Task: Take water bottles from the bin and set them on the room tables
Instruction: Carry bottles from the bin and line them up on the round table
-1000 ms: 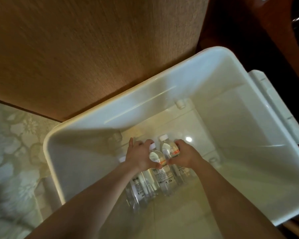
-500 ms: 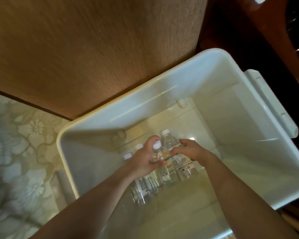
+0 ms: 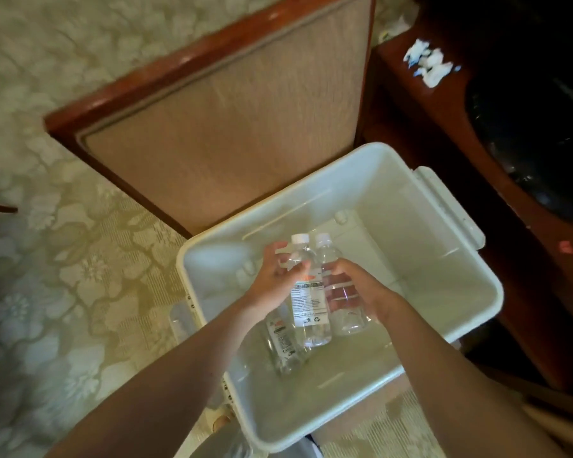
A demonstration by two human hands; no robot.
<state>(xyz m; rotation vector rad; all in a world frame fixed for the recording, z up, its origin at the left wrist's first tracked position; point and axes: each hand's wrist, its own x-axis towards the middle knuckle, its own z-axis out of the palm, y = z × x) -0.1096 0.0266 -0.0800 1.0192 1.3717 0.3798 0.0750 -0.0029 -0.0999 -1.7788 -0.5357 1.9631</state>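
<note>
I am standing by while the person is reaching both arms down into the white bin (image 3: 411, 206). The left hand (image 3: 273, 282) is gripping a water bottle with a label (image 3: 308, 302) over the middle of the bin. Its thumb (image 3: 298, 270) is pressing across the front of the bottle, just under the neck. The other fingers are wrapping round the back, so the white cap is sticking up past them.

The right hand (image 3: 364, 287) is holding a second bottle (image 3: 343, 305), a clear one. It is touching the first one side by side. The right fingers (image 3: 339, 264) are curling over the top part of this bottle, and its bottom end is poking out below the hand. I cannot tell if the two bottles are touching the bin floor.

A third bottle (image 3: 282, 347) is showing low inside the bin, under the left wrist. Its top is hiding behind the hand, so I cannot tell if the hand is holding it too.

A wood-framed panel (image 3: 229, 110) is showing past the far side of the bin. To the right of the bin, a dark wooden table (image 3: 407, 104) is carrying some crumpled white paper (image 3: 429, 66). Flowery carpet (image 3: 47, 292) is spreading out to the left of the bin.
</note>
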